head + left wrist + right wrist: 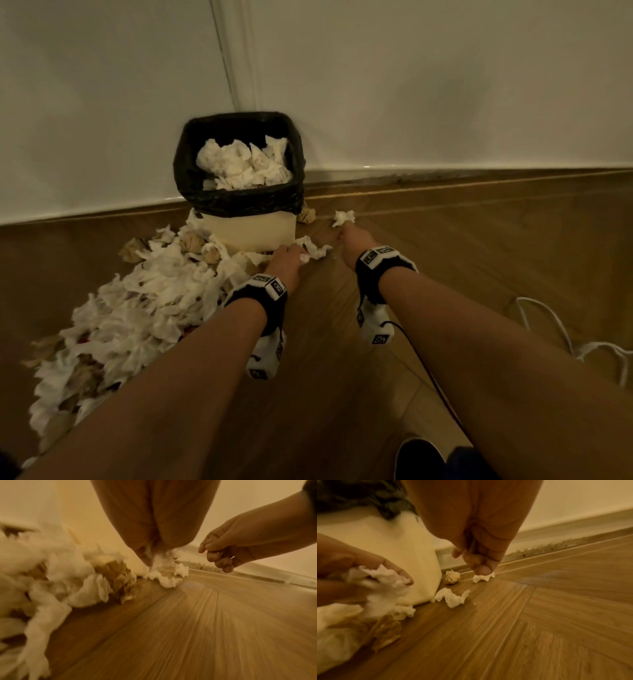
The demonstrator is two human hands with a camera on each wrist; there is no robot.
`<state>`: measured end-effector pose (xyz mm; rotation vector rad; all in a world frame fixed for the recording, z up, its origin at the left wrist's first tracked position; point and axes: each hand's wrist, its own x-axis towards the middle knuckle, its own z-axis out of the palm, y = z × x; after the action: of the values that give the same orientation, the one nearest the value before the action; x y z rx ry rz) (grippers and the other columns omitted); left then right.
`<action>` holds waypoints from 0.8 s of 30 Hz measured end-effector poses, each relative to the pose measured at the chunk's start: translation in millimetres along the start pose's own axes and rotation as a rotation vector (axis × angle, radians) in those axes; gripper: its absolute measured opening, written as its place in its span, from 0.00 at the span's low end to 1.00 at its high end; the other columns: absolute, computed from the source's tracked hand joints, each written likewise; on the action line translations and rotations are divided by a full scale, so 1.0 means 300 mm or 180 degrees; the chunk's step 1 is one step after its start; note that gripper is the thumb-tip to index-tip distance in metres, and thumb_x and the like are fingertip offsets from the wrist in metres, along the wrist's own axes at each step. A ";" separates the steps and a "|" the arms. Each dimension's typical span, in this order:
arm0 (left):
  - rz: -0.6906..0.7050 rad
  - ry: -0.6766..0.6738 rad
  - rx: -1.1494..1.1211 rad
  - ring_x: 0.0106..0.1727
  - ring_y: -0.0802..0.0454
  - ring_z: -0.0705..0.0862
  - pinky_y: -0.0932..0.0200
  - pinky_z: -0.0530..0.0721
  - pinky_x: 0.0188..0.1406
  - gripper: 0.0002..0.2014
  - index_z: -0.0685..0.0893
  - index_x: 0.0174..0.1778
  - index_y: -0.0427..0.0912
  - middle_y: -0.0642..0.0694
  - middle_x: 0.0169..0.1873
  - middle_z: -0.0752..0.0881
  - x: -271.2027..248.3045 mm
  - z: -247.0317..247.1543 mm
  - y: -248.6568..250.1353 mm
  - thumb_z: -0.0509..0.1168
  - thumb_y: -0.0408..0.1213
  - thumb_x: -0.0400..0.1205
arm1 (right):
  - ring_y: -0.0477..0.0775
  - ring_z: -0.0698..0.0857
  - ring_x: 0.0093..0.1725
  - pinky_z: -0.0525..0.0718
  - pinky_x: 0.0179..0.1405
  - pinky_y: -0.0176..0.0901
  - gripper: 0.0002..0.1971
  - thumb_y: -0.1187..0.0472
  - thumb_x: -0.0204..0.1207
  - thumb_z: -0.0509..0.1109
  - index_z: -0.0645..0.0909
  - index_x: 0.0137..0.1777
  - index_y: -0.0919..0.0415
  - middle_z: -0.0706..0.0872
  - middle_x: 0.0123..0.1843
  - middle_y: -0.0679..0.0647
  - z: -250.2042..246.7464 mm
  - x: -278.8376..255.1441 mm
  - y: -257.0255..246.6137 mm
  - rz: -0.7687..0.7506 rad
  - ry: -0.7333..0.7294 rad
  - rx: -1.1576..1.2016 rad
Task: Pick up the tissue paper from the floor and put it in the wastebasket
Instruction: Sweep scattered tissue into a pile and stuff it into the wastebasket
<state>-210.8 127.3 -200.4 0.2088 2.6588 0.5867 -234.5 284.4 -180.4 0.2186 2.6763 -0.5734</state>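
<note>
White tissue paper [144, 301] lies heaped across the wooden floor [342, 359], spilling from the foot of the wastebasket [250, 229] out toward eight o'clock, with a few brown crumpled wads mixed in. The wastebasket stands in the corner at twelve o'clock, lined with a black bag [191, 171] and already piled near its rim with tissue.

The step in hand looks like the gathering one, both arms reaching low at once. The left hand [287, 257] is down at the basket's base with its fingers curled round a ragged white tissue strip [317, 250], which trails toward two o'clock from it; the left wrist view shows tissue bunched between the fingertips. The right hand [352, 240] reaches toward one o'clock, fingers drawn together, its tips touching a small white wad [343, 217] near the skirting. Whether that wad is truly pinched I cannot tell; in the right wrist view the fingertip seems only to press on it. A brown wad [307, 215] sits beside the basket, just left of it.

Next, I judge, both hands must close firmly, lift, and swing up to twelve o'clock over the rim. The basket is so full that loose pieces may need pressing down or they could tumble back out.
</note>
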 end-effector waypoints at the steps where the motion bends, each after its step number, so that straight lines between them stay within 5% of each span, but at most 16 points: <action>1: -0.0048 -0.0009 -0.0069 0.70 0.37 0.72 0.50 0.71 0.67 0.22 0.68 0.73 0.38 0.34 0.70 0.70 -0.013 -0.022 0.014 0.55 0.23 0.82 | 0.68 0.80 0.60 0.76 0.49 0.49 0.15 0.61 0.83 0.53 0.67 0.67 0.63 0.77 0.66 0.67 -0.018 -0.020 -0.008 -0.0020 0.0017 0.0001; 4: 0.0037 0.0051 -0.0147 0.62 0.37 0.80 0.50 0.79 0.60 0.19 0.71 0.69 0.37 0.34 0.63 0.79 -0.057 -0.102 0.055 0.59 0.26 0.82 | 0.65 0.81 0.53 0.75 0.45 0.48 0.12 0.65 0.81 0.55 0.69 0.63 0.59 0.79 0.62 0.66 -0.094 -0.088 -0.035 -0.0091 0.0062 0.0065; 7: 0.0143 0.0271 -0.0091 0.61 0.39 0.80 0.52 0.77 0.59 0.13 0.78 0.64 0.39 0.36 0.61 0.81 -0.105 -0.191 0.093 0.55 0.34 0.85 | 0.58 0.78 0.41 0.74 0.38 0.46 0.08 0.67 0.78 0.57 0.70 0.53 0.55 0.82 0.57 0.63 -0.184 -0.152 -0.062 -0.0156 0.0083 0.0010; 11: 0.0192 0.0656 0.0070 0.59 0.38 0.78 0.51 0.76 0.55 0.20 0.78 0.58 0.37 0.36 0.58 0.80 -0.161 -0.312 0.143 0.49 0.48 0.87 | 0.63 0.79 0.65 0.75 0.61 0.50 0.20 0.52 0.85 0.50 0.72 0.69 0.60 0.78 0.69 0.62 -0.296 -0.234 -0.123 -0.0278 0.0266 0.0126; 17: -0.0191 0.1101 0.0548 0.71 0.37 0.67 0.43 0.69 0.70 0.18 0.72 0.70 0.42 0.39 0.70 0.67 -0.224 -0.503 0.146 0.58 0.34 0.83 | 0.65 0.76 0.68 0.75 0.67 0.51 0.18 0.63 0.85 0.52 0.72 0.70 0.69 0.76 0.71 0.65 -0.441 -0.335 -0.242 -0.0311 0.0447 0.0124; 21: 0.0091 0.1434 0.0355 0.70 0.41 0.69 0.59 0.64 0.75 0.23 0.75 0.70 0.42 0.38 0.71 0.62 -0.244 -0.603 0.129 0.61 0.23 0.79 | 0.63 0.70 0.74 0.66 0.75 0.50 0.16 0.69 0.83 0.52 0.73 0.67 0.66 0.72 0.74 0.64 -0.501 -0.378 -0.315 -0.0392 0.0738 0.0552; 24: 0.0243 0.1704 -0.0087 0.65 0.40 0.72 0.61 0.68 0.71 0.24 0.75 0.71 0.39 0.34 0.69 0.63 -0.258 -0.650 0.093 0.57 0.19 0.79 | 0.63 0.78 0.68 0.73 0.71 0.49 0.15 0.67 0.82 0.57 0.80 0.63 0.66 0.79 0.68 0.64 -0.521 -0.363 -0.340 -0.0615 0.0947 0.0778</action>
<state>-221.2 62.5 0.7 0.1629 3.1639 0.7954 -212.6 250.7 32.1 0.1198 2.9288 -1.0016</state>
